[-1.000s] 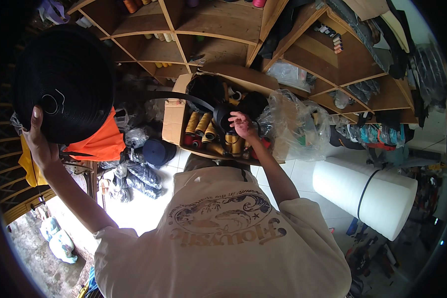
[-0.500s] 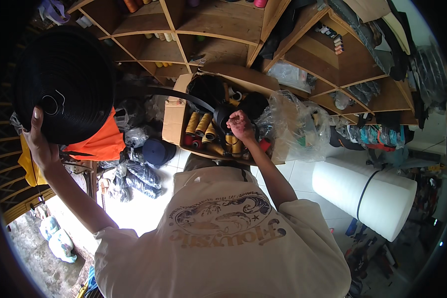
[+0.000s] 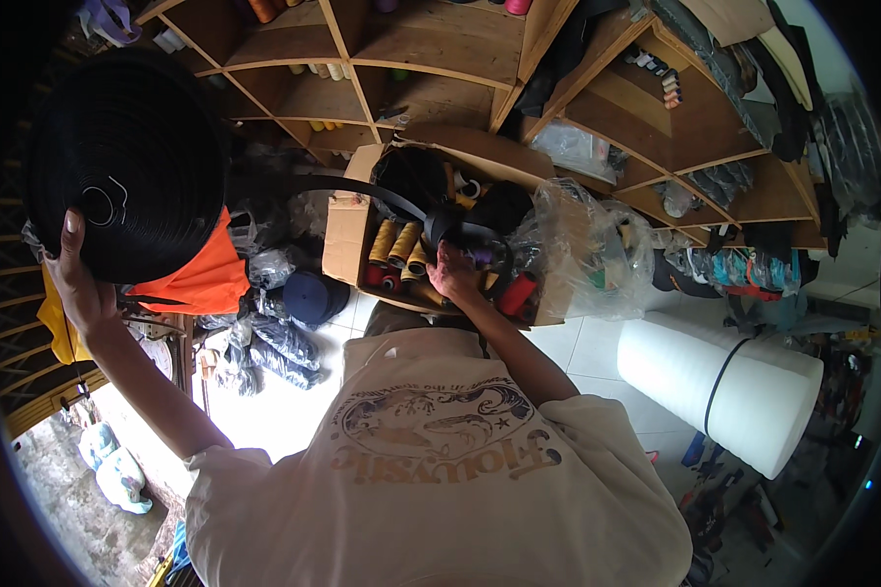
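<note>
While your left hand (image 3: 80, 284) props the black roll (image 3: 127, 161) high, your right hand (image 3: 455, 272) pinches its strap (image 3: 362, 192) tight, so it stays taut.

Matt black woven webbing wound in a big roll (image 3: 132, 161), a thin metal wire clip at its core. Shelves (image 3: 431, 49) of bare, smooth wood. Brown cardboard box (image 3: 347, 220) holding glossy thread cones. Crinkled clear plastic bag (image 3: 582, 249) at 3 o'clock.
</note>
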The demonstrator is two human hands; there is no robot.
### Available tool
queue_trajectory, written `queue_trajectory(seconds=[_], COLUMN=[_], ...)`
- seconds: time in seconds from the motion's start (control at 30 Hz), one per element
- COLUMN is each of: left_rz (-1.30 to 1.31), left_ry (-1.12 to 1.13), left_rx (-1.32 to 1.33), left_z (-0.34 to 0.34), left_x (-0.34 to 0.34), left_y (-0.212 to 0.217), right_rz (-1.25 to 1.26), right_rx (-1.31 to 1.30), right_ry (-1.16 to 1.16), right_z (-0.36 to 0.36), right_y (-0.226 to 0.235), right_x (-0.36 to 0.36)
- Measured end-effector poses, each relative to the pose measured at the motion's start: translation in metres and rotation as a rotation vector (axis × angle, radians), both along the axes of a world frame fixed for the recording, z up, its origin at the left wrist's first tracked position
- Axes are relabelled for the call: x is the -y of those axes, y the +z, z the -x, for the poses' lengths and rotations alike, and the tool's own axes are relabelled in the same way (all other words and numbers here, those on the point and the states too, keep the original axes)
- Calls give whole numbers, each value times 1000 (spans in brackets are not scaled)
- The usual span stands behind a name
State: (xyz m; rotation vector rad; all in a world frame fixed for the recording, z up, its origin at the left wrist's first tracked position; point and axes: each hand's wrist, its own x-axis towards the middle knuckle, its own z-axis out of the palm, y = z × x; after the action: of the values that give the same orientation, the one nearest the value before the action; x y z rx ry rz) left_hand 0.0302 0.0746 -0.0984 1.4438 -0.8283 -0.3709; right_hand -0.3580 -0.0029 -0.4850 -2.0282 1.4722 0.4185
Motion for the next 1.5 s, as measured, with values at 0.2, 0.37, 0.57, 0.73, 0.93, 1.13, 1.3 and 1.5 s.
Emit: queue_trajectory(seconds=[0.2, 0.37, 0.57, 0.73, 0.93, 1.13, 1.3, 1.5], left_rz=[4, 12, -29, -47, 28, 31, 31, 83], left_ry=[-29, -22, -39, -31, -99, -82, -73, -88], left_rx=[-22, -7, -22, -33, -10, 16, 29, -31], left_z=[-1, 0, -3, 3, 19, 23, 23, 14], left_x=[3, 3, -1, 3, 4, -17, -27, -45], left_y=[-1, -3, -4, -7, -9, -16, -23, -18], right_rz=[56, 120, 422, 476, 137, 75, 257, 463], right_rx=[-27, -39, -47, 211, -66, -95, 255, 495], right_ry=[26, 22, 274, -5, 16, -110, -73, 77], right_z=[1, 3, 32, 52, 45, 40, 79, 118], right_y=[-11, 0, -6, 30, 41, 35, -13, -1], right_x=[2, 3, 23, 75, 84, 84, 89, 108])
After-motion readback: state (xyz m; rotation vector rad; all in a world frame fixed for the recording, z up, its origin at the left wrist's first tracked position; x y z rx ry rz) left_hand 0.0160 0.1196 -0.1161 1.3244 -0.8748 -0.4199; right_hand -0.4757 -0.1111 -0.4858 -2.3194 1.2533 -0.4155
